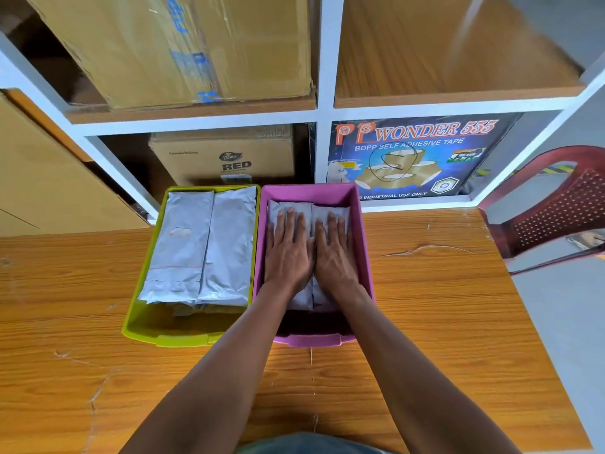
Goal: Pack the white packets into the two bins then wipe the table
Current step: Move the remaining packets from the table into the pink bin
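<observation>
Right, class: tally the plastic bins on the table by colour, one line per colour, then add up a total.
Green bin: 1
Purple bin: 1
Total: 2 bins, side by side on the wooden table, both holding white packets.

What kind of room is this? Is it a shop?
Probably a storeroom or packing area, not a shop floor. White shelves hold big cardboard cartons and a packing-tape box, and two bins of white packets sit on the wooden table.
</observation>
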`<state>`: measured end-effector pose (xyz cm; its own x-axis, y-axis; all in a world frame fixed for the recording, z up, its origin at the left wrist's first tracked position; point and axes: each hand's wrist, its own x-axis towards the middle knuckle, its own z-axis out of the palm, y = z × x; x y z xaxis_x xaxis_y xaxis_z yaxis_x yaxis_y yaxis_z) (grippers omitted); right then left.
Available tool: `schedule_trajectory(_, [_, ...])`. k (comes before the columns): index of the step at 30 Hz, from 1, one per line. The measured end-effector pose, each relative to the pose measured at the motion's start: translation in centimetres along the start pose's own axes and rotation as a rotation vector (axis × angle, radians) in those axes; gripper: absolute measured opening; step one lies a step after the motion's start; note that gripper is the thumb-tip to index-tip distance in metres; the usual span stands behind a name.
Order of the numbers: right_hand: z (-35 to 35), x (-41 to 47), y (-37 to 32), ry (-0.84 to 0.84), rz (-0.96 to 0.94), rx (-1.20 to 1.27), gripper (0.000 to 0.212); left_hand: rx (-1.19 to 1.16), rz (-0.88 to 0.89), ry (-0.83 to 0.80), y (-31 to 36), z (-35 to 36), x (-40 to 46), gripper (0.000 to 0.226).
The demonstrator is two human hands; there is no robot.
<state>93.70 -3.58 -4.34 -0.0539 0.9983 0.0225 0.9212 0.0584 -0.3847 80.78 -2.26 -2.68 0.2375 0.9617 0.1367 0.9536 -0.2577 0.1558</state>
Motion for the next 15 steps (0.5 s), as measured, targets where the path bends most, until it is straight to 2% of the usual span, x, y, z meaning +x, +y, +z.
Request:
schedule_trajectory(3, [-0.2,0.2,0.2,0.097,-0.034,0.028,0.06,0.063,0.024,0.088,0.4,-0.4,-0.1,0.064])
schedule_trajectory(6, [0.7,0.8,0.7,0.134,-0.06,0.077,0.06,0.073,0.07,0.106,0.1,0.0,-0.3,0.067])
schedule_trajectory(11, [2.1,1.5,1.3,0.033,0.007,0.036,0.065,0.015,0.019,0.038,-0.3,1.3,0.4,0.069])
schedule_trajectory(15, [2.3,1.8,1.6,-0.019,0.022,-0.007,0.067,0.05,0.03,0.049,-0.5,2.4,0.8,0.071])
